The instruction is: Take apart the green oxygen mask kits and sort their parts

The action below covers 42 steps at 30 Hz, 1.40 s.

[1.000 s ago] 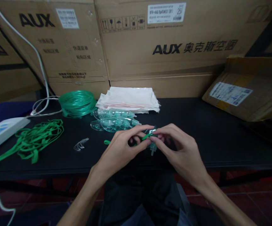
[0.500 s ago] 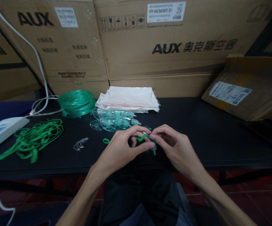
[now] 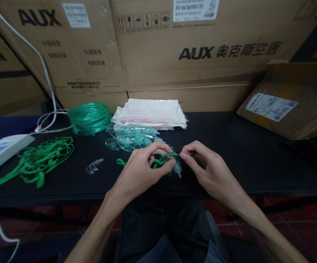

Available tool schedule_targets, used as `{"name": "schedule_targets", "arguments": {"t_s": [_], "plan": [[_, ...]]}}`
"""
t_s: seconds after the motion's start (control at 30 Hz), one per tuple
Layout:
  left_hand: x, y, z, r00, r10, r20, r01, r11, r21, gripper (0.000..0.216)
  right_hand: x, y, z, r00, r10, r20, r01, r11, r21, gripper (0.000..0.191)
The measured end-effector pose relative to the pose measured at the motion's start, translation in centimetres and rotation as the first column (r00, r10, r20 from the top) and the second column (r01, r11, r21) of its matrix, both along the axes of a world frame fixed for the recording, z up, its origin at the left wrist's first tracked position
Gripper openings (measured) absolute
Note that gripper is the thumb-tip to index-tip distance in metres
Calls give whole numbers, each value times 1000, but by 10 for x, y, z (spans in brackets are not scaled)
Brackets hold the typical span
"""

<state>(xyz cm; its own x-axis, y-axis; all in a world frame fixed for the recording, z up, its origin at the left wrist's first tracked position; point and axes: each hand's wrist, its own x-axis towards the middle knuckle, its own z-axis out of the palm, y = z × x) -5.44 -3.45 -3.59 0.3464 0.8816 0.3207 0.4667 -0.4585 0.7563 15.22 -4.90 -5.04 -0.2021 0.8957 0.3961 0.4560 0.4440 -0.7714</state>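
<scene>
Between my two hands runs a narrow green elastic strap (image 3: 171, 154), pulled nearly straight. My right hand (image 3: 209, 166) pinches its end between thumb and fingertips. My left hand (image 3: 144, 170) is closed around the strap and a clear green face mask (image 3: 177, 168), whose pale nozzle points down toward the table edge. Most of that mask is hidden behind the left fingers. A loop of the strap (image 3: 121, 162) sticks out left of the left hand. Just beyond the hands lie several similar masks (image 3: 131, 142), stacked on their sides.
On the black table (image 3: 246, 157) lie a tangle of green straps (image 3: 47, 157), small thin metal-looking strips (image 3: 94, 166), coiled green tubing (image 3: 90, 118) and white packets (image 3: 150, 111). A white power strip (image 3: 7, 149) sits at left. Cardboard boxes (image 3: 153, 65) line the back; another box (image 3: 292, 102) stands right.
My right hand has moved slightly right, away from the left, drawing the green strap out between them. The left hand has shifted a little left and keeps its hold.
</scene>
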Motion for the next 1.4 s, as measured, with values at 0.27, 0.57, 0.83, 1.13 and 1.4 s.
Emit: {"name": "schedule_targets", "arguments": {"t_s": [0.27, 0.57, 0.83, 1.13, 1.4], "plan": [[-2, 0, -1, 999, -35, 13, 35, 999, -32, 25, -3, -2, 1, 995, 34, -92, -39, 998, -50, 11], [-3, 1, 0, 999, -54, 2, 54, 998, -22, 26, -10, -4, -4, 994, -12, -110, 15, 999, 28, 6], [-3, 0, -1, 998, -58, -24, 58, 998, 6, 24, -8, 0, -4, 998, -4, -68, 7, 999, 46, 10], [-2, 0, -1, 997, -30, -72, 36, 996, 78, 20, 28, 4, 19, 992, 35, 123, -36, 999, 6, 13], [0, -2, 3, 998, -41, -55, 45, 995, 85, 19, 55, 3, 32, 976, 58, 212, -36, 994, -106, 20]]}}
